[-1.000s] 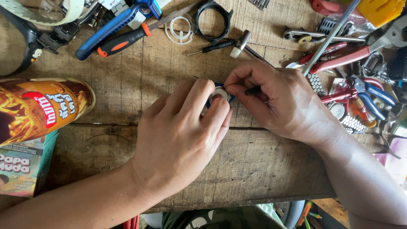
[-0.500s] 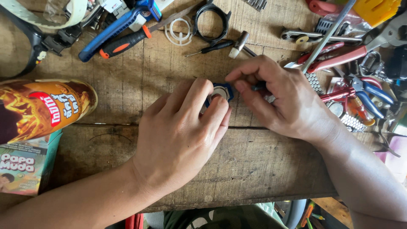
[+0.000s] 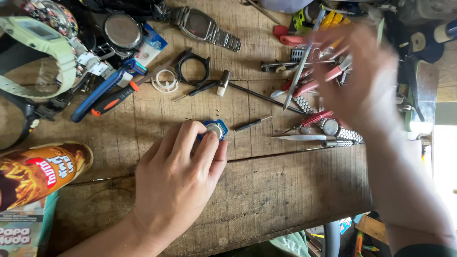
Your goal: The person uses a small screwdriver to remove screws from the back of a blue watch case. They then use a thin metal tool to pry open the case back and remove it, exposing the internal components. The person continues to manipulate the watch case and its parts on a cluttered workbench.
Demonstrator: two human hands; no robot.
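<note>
Frankly, my right hand (image 3: 364,78) was a blur over the tool pile (image 3: 314,85) at the bench's far right, so I could not tell whether its fingers were spread or closed, nor whether they touched anything. Its forearm ran off the lower right edge. My left hand (image 3: 178,183) lay palm down on the wooden bench (image 3: 285,190), its fingertips (image 3: 209,143) closed on the small blue watch case (image 3: 215,129), which sat near the middle of the bench; the fingers covered the case's near side, leaving only its silvery centre and far rim showing.

At the left edge a brown snack packet (image 3: 35,173) with a red label was cut off by the frame, and under it a teal and white box (image 3: 21,228) showed only a corner. A pale green watch (image 3: 40,52) at the top left was also partly out of view. Beyond the case lay a blue-handled tool (image 3: 102,90), an orange-and-black screwdriver (image 3: 116,99), a white ring (image 3: 164,81) and a black bezel frame (image 3: 193,69), all apart from my hands. A steel-bracelet watch (image 3: 202,24) rested at the top.
</note>
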